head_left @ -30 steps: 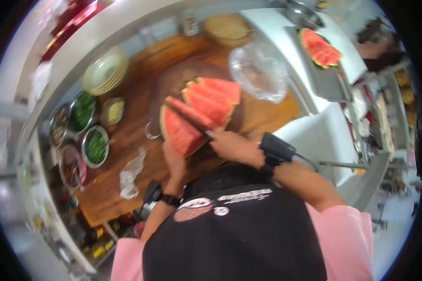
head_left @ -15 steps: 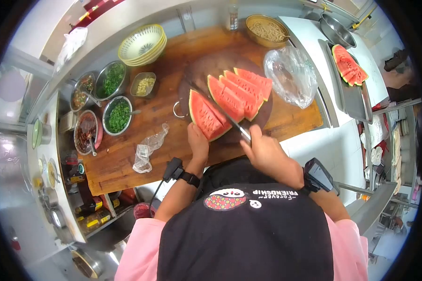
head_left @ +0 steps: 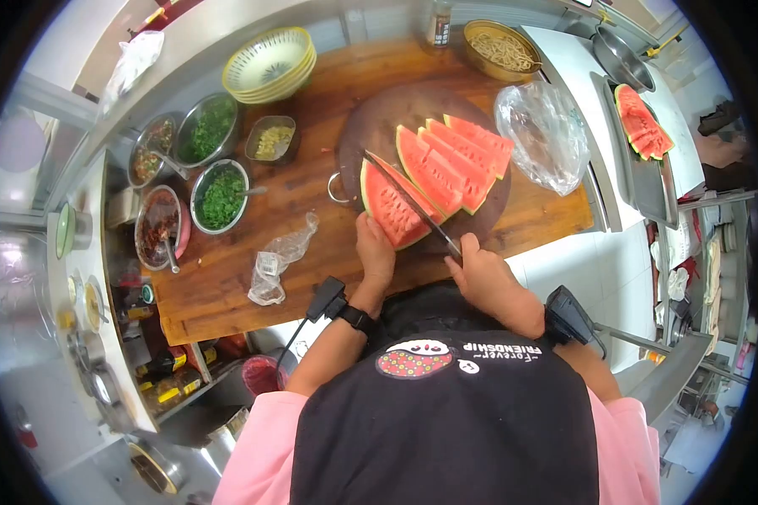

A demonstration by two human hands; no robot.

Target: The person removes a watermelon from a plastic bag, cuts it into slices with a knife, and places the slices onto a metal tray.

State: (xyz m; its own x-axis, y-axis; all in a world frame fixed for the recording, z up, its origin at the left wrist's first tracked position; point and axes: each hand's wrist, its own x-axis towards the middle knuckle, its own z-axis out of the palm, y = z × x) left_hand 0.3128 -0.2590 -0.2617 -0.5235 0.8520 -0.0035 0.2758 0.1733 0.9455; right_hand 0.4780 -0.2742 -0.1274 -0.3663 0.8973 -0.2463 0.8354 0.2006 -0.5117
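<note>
My right hand (head_left: 488,273) is wrapped round the handle of a knife (head_left: 414,204). Its long blade lies across a watermelon wedge (head_left: 387,209), pointing up and to the left. At the near left end of that wedge, my left hand (head_left: 375,249) grips the rind. The wedge rests on a round dark cutting board (head_left: 379,114). Several cut watermelon slices (head_left: 459,162) lean side by side to the right of the blade, red flesh up with green rind along their edges.
A clear plastic bag (head_left: 543,139) lies right of the board, and crumpled plastic wrap (head_left: 280,259) lies to the left. Bowls of chopped greens (head_left: 221,200) and red sauce (head_left: 158,227) line the left. Stacked bowls (head_left: 269,67) stand behind. More watermelon (head_left: 642,124) sits on a metal tray (head_left: 653,198).
The knife has shifted left, from the gap beside the cut slices onto the wedge's flesh. My left hand still holds the wedge. The whole view has shifted slightly.
</note>
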